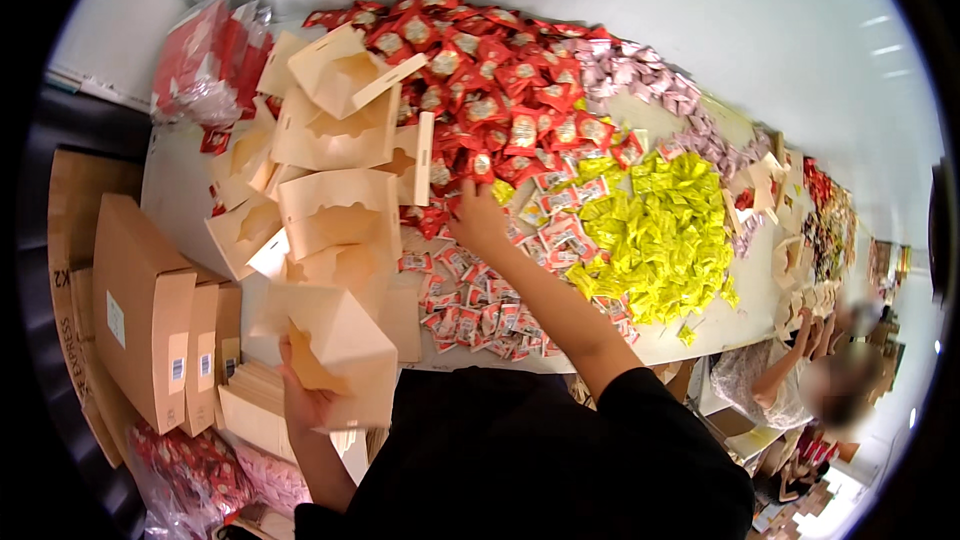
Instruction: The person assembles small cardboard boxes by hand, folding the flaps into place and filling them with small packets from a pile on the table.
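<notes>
My left hand [305, 395] grips a beige card box [360, 355] by its side, at the near left of the table. The box is tilted, and its front has a wavy cut-out. My right arm stretches over the table. At the near edge of a heap of red packets [520, 85], my right hand [478, 218] has its fingers bent onto a red packet [480, 166]; the fingertips are partly hidden. Near that hand lie small white-and-red packets [485, 320] and a pile of shiny yellow packets [660, 225].
Several open beige boxes [340, 205] crowd the table's left side. Pale purple packets [640, 75] lie at the back. Brown cartons [140, 310] and bagged red packets [190, 470] stand at lower left. Another person [770, 380] works at the far right.
</notes>
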Demonstrator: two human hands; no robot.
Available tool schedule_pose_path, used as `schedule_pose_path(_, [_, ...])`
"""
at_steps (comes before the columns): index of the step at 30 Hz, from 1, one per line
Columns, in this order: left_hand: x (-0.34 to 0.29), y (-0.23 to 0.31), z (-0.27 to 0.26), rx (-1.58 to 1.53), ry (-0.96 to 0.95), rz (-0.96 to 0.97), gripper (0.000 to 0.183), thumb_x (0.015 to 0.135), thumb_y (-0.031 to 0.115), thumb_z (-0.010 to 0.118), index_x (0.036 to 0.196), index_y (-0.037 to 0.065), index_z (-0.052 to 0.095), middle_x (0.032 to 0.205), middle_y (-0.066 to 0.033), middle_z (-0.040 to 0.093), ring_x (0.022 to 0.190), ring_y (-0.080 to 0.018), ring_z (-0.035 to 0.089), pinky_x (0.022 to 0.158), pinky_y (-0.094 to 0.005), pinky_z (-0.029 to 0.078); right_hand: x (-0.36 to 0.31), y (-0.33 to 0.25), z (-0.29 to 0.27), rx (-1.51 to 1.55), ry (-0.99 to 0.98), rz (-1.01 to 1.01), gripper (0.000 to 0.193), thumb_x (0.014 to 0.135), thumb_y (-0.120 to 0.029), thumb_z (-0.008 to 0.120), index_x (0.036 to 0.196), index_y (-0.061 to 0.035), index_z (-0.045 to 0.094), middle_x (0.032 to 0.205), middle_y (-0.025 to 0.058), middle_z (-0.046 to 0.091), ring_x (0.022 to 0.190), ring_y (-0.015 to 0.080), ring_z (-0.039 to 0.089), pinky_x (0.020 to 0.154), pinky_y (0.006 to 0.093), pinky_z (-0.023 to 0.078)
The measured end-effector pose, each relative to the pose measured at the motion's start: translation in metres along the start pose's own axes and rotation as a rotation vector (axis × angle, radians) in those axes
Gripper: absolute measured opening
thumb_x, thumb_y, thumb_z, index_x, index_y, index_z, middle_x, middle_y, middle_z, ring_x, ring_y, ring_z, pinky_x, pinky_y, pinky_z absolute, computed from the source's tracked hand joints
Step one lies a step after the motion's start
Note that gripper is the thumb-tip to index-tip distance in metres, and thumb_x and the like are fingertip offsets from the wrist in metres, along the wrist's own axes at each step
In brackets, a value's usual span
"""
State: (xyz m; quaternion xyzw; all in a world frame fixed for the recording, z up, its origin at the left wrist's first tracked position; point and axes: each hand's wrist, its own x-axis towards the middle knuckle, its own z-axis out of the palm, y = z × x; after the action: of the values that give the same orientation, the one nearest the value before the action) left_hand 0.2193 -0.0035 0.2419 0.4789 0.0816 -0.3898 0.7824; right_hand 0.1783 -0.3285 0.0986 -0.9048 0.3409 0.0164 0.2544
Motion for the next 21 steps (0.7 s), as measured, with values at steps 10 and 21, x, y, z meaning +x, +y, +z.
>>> schedule_pose_path(10, [-0.008, -0.038, 0.060, 0.009, 0.003, -0.030, 0.053, 0.088, 0.035, 0.048, 0.133, 0.018, 0.025, 0.127, -0.0027, 0.040, 0.113, -0.0200, 0.044, 0.087, -0.0362, 0.045, -0.023, 0.075, -0.049, 0.703, -0.015, -0.035, 0.028, 0.066, -0.013, 0.066, 0.088, -0.0073, 0.049, 0.072, 0.0045, 0.048, 0.075, 0.0167, 0.054, 0.063, 0.0317, 0.044])
schedule_pose_path(21, [-0.002, -0.099, 0.136, 0.014, 0.079, -0.068, 0.059, 0.083, 0.027, 0.054, 0.132, 0.015, 0.022, 0.120, -0.0078, 0.042, 0.110, -0.0216, 0.043, 0.088, -0.0367, 0.043, 0.064, 0.330, -0.206, -0.113, 0.562, 0.150, 0.026, 0.061, -0.010, 0.066, 0.083, -0.0041, 0.053, 0.073, 0.0113, 0.054, 0.080, 0.0280, 0.056, 0.064, 0.0370, 0.044])
